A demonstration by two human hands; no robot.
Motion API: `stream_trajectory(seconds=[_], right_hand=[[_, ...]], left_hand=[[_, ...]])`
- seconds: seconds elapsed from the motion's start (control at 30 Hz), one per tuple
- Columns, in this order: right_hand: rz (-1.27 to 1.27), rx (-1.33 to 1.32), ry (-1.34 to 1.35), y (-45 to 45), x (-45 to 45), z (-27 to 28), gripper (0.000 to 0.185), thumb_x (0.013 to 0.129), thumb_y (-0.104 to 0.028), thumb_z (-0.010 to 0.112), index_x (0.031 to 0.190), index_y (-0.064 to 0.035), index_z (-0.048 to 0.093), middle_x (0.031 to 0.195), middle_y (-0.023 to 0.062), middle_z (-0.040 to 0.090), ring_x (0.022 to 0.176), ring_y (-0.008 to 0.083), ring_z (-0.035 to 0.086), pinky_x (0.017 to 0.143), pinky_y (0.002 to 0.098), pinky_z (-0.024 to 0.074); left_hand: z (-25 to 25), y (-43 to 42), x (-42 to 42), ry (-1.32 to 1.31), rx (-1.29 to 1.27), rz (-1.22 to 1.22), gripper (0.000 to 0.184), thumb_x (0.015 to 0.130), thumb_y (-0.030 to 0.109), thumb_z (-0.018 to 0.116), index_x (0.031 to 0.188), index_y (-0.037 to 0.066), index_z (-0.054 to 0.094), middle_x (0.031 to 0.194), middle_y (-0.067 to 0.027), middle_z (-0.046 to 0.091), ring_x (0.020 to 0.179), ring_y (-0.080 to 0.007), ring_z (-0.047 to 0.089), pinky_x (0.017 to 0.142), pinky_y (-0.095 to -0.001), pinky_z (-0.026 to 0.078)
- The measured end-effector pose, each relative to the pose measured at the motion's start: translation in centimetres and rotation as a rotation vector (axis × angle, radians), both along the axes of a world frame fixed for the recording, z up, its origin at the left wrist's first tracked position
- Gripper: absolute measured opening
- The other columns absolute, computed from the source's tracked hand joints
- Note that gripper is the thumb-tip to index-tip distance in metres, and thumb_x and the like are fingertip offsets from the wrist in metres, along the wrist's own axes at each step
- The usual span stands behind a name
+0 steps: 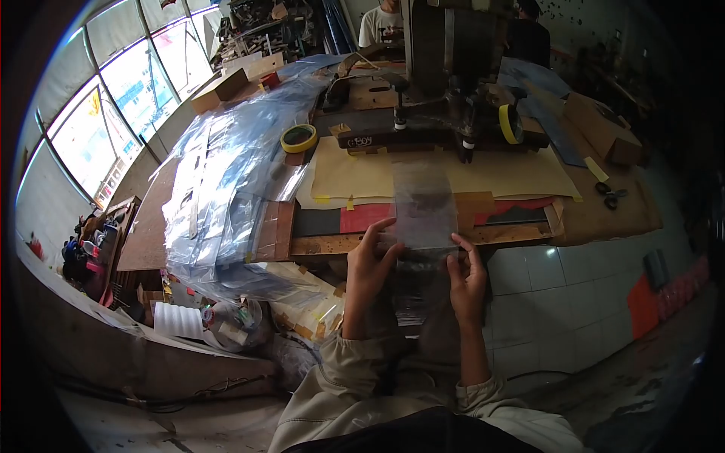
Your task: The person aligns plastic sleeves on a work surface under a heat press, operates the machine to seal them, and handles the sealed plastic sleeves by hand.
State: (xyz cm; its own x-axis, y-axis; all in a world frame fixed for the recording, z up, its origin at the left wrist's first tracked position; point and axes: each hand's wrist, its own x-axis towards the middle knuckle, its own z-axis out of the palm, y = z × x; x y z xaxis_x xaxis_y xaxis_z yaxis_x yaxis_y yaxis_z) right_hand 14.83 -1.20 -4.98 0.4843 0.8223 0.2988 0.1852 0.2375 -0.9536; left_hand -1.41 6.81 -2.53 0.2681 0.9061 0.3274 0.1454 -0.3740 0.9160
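Observation:
A clear plastic sheet (424,208) stretches from the front edge of the worktable back toward the dark press bar. My left hand (370,260) pinches its near left edge between thumb and fingers. On the opposite side my right hand (467,272) grips the near right edge the same way. The far part of the sheet lies over a cream board (340,174) and a red strip (366,219). Below my hands, more clear film hangs near my lap, where its outline is hard to make out. Above the board stands the press bar (438,141).
Stacked clear plastic sheets (226,174) cover the table's left side. Yellow tape rolls (299,138) (510,124) are near the press. Scissors (610,195) and a cardboard box (602,128) sit at the right. Two people (380,26) are behind the machine.

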Motion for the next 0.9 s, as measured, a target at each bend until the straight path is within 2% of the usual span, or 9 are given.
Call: stream_trajectory(seconds=[0.9], right_hand=[[0.001, -0.03, 0.001, -0.3, -0.2, 1.1, 0.038, 0.093, -0.009, 0.055, 0.13, -0.0066, 0.051, 0.078, -0.001, 0.051, 0.072, 0.0061, 0.046, 0.069, 0.0209, 0.04]], left_hand=[[-0.2, 0.0, 0.0, 0.01, 0.017, 0.021, 0.044, 0.083, 0.005, 0.068, 0.125, 0.006, 0.054, 0.085, -0.0041, 0.066, 0.077, -0.0058, 0.063, 0.065, -0.02, 0.048]])
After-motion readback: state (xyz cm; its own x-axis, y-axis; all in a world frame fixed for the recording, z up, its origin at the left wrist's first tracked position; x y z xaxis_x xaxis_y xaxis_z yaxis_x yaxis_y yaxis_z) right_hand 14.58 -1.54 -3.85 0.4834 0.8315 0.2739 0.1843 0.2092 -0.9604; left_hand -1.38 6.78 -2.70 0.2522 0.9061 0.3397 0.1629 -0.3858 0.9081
